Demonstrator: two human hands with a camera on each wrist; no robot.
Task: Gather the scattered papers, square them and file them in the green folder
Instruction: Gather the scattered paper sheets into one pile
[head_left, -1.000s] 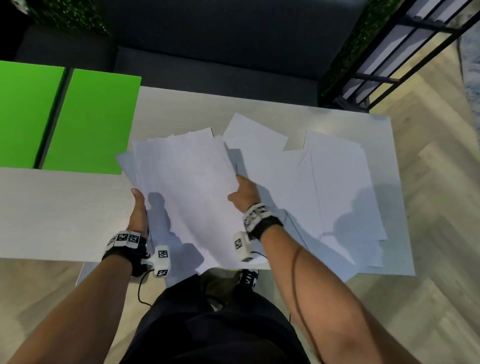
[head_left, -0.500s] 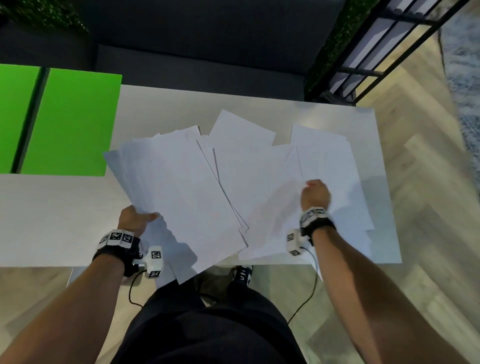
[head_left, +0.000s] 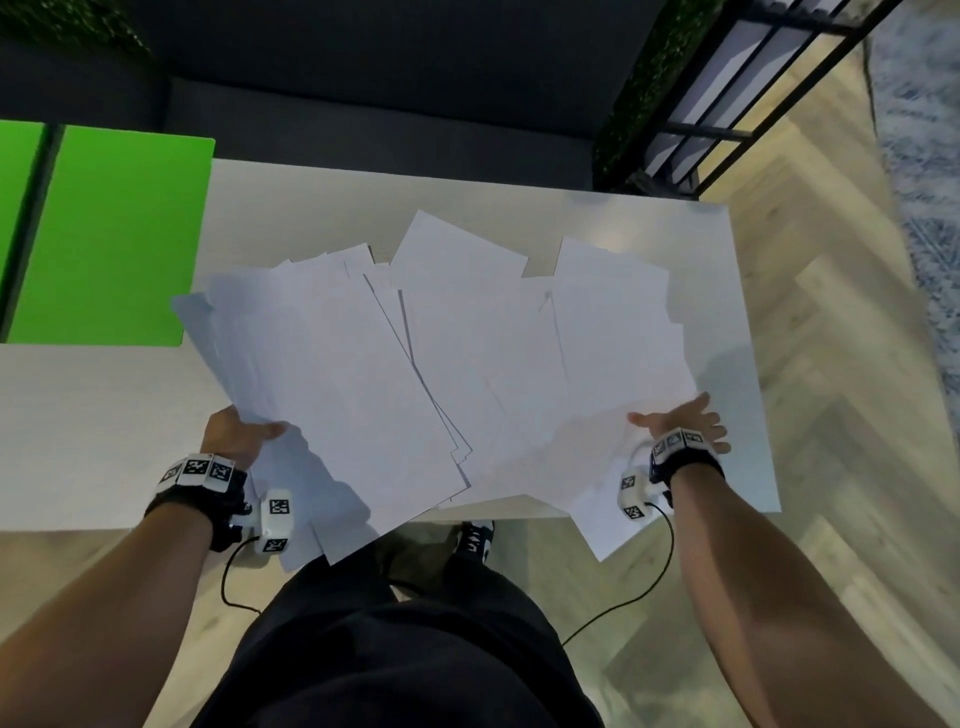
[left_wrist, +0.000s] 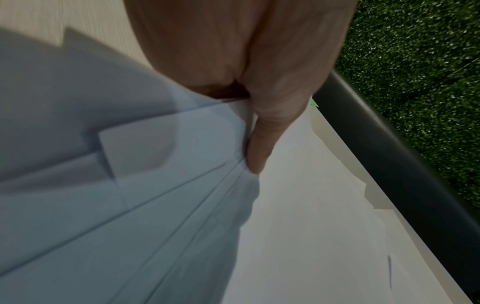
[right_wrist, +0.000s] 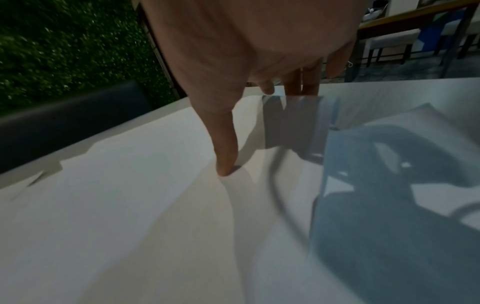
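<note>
Several white papers (head_left: 467, 364) lie fanned across the pale table (head_left: 311, 202). My left hand (head_left: 249, 431) grips the left stack (head_left: 322, 374) at its near left edge, thumb (left_wrist: 257, 156) on top and fingers hidden beneath. At the right end of the spread, my right hand (head_left: 675, 421) pinches the rightmost sheets (head_left: 613, 343): the thumb (right_wrist: 226, 164) presses on top and the fingers (right_wrist: 301, 84) reach under the lifted edge. The green folder (head_left: 114, 234) lies open at the table's far left, apart from the papers.
A dark sofa (head_left: 363, 104) runs along the table's far side. A black metal rack (head_left: 753, 78) stands at the back right. Some sheets overhang the table's near edge (head_left: 509, 506). Wood floor lies to the right.
My right hand has travelled from the middle of the papers to the right end of the spread and taken hold there. The left hand keeps its grip on the left stack.
</note>
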